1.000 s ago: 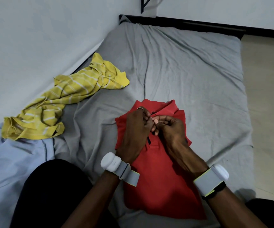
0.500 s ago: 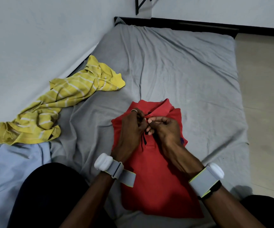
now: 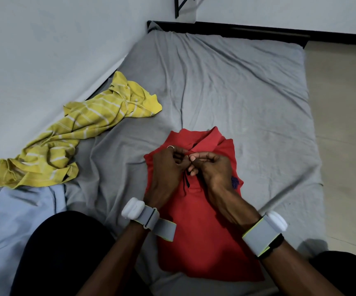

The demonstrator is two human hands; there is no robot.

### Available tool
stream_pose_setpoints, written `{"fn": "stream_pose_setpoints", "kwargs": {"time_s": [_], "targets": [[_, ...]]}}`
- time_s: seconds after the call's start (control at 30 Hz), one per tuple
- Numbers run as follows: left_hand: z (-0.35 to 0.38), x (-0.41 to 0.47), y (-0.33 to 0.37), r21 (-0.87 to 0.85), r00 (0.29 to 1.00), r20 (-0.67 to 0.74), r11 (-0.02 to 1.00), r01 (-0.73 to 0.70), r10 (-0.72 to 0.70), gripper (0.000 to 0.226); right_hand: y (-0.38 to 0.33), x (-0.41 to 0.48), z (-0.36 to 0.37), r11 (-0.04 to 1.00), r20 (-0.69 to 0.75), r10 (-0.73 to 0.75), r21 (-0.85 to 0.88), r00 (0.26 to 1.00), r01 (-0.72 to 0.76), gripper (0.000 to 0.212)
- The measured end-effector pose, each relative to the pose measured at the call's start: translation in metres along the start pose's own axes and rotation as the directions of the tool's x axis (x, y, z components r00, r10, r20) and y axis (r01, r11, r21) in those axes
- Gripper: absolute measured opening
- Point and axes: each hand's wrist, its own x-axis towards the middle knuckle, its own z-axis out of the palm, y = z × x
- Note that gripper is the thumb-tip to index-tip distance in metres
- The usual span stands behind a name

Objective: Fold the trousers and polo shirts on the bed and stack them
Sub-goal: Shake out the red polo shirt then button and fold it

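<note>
A red polo shirt (image 3: 202, 238) lies front-up on the grey bed sheet (image 3: 237, 86), its sides folded in so it forms a narrow rectangle. My left hand (image 3: 166, 167) and my right hand (image 3: 211, 169) meet at the placket just below the collar, and the fingertips of both pinch the fabric there. The placket's top is hidden under the fingers. A yellow striped polo shirt (image 3: 74, 137) lies crumpled at the left by the wall.
A pale blue garment (image 3: 12, 221) lies at the lower left beside my dark-clad knee (image 3: 66, 253). A white wall runs along the bed's left side. The bed's right edge meets a beige floor (image 3: 343, 124). A black bed frame (image 3: 237, 30) borders the far end.
Both hands stay at the placket with only small finger movement. The view has shifted slightly.
</note>
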Motion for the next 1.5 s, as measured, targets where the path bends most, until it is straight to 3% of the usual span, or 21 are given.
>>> {"fn": "stream_pose_setpoints", "kwargs": {"time_s": [0.2, 0.37, 0.5, 0.87, 1.07, 1.5], "targets": [[0.0, 0.0, 0.006, 0.14, 0.999, -0.005, 0.989, -0.044, 0.045, 0.012, -0.001, -0.001, -0.001, 0.996, -0.076, -0.042, -0.086, 0.996, 0.035, 0.006], [-0.002, 0.0, 0.01, 0.245, 0.985, 0.026, 0.954, -0.174, 0.173, 0.026, -0.014, -0.004, -0.003, 0.986, -0.018, -0.032, -0.166, 0.999, 0.028, 0.046], [0.001, -0.002, 0.01, 0.241, 0.985, 0.024, 0.955, -0.17, 0.17, 0.021, -0.021, -0.004, -0.002, 0.957, -0.037, -0.034, -0.29, 0.999, 0.022, 0.035], [0.001, 0.005, 0.012, 0.227, 0.997, -0.053, 0.973, -0.036, 0.049, 0.005, -0.012, 0.004, -0.012, 0.995, 0.011, 0.085, -0.045, 0.996, -0.084, 0.019], [-0.011, 0.008, 0.012, 0.03, 0.992, -0.058, 0.993, 0.117, -0.115, 0.004, -0.011, 0.003, -0.011, 0.999, 0.012, 0.042, -0.002, 0.999, -0.042, 0.012], [-0.009, 0.002, 0.008, -0.015, 0.998, -0.022, 0.998, 0.062, -0.062, 0.009, 0.0, 0.01, -0.015, 0.999, 0.027, 0.039, 0.03, 0.999, -0.04, 0.011]]}}
